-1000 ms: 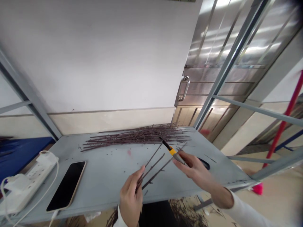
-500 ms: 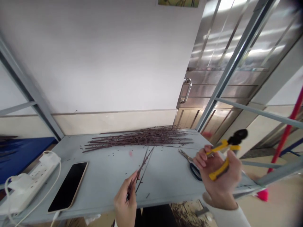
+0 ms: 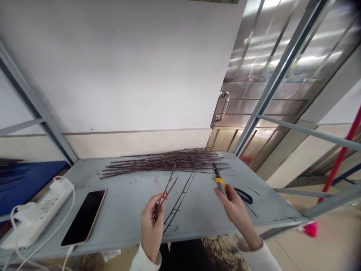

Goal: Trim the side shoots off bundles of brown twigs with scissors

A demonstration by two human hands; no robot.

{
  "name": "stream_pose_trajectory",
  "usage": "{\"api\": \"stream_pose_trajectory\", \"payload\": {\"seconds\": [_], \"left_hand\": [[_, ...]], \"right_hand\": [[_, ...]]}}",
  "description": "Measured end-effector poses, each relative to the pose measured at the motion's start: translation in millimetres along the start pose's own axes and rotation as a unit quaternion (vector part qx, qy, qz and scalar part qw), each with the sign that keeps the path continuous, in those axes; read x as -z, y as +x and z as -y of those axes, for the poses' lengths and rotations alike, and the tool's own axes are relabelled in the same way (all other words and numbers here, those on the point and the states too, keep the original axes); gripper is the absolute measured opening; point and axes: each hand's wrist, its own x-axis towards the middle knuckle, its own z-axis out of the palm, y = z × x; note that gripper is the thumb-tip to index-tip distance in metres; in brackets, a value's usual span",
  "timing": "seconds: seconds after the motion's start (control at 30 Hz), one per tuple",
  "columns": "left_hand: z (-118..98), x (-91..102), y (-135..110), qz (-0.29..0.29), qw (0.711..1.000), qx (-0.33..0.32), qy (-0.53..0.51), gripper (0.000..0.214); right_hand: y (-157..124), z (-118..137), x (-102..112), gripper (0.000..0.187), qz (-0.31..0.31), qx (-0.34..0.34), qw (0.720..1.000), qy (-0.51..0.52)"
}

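Your left hand is closed round a few twigs, gripped low. Your right hand is wrapped round the pliers; their jaws are too blurred to tell whether they're spread or closed.

Key relation: the held twigs lie left of your right hand, across a clear gap, not touching the pliers. Twigs' long axis runs forward from your left hand, leaning a bit right, free ends away from you. Pliers run forward and slightly left of your right hand, nose toward the pile. So the two axes lean toward each other going out.

Loose twigs lie between your hands, nearer the left, also slanting forward and right. Can't tell if their near ends touch that hand.

Pile is ahead of both hands on the desk, long axis crosswise. One held twig tip overlaps it in view; contact unclear. Scissors sit just right of your right hand, partly hidden.
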Motion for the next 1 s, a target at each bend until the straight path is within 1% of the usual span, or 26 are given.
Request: {"api": "stream_pose_trajectory", "payload": {"seconds": [0.03,0.07,0.1,0.13,0.23,0.3,0.43,0.53,0.63,0.77,0.87,0.93,1.0], "left_hand": [[-3,0.2,3,0.008,1.000,-0.003,0.008,0.030],[-5,0.3,6,0.017,1.000,-0.003,0.016,0.030],[-7,0.4,9,0.028,0.999,-0.002,0.023,0.030],[-8,0.3,11,0.039,0.999,0.001,0.027,0.031],[-8,-0.6,18,0.075,0.997,0.017,0.029,0.030],[-5,-1.5,22,0.096,0.994,0.029,0.034,0.028],[-2,-3.2,28,0.123,0.991,0.044,0.028,0.027],[-2,-4.4,31,0.134,0.989,0.062,0.011,0.031],[-3,-5.3,33,0.143,0.987,0.075,0.011,0.029],[-3,-5.6,34,0.145,0.987,0.072,0.020,0.024],[-3,-5.5,34,0.149,0.986,0.075,0.021,0.024],[-4,-5.5,34,0.153,0.985,0.078,0.021,0.024],[-4,-5.5,33,0.158,0.984,0.079,0.020,0.024]], "right_hand": [[2,-8,-1,0.033,-0.004,0.008,0.996,-0.089],[4,-15,-4,0.035,-0.015,0.025,0.984,-0.175],[6,-21,-6,0.035,-0.025,0.043,0.967,-0.250],[8,-27,-9,0.034,-0.022,0.061,0.949,-0.308],[14,-42,-15,0.033,0.002,0.088,0.901,-0.425],[18,-49,-18,0.033,0.016,0.088,0.884,-0.459],[25,-57,-23,0.034,0.028,0.092,0.872,-0.480],[29,-59,-27,0.034,0.032,0.104,0.862,-0.496],[32,-60,-30,0.037,0.032,0.120,0.854,-0.505],[36,-64,-32,0.041,0.024,0.135,0.850,-0.509],[32,-63,-37,0.041,0.019,0.154,0.850,-0.504],[26,-59,-46,0.042,0.047,0.198,0.858,-0.472],[16,-54,-58,0.046,0.123,0.263,0.866,-0.406]]}}
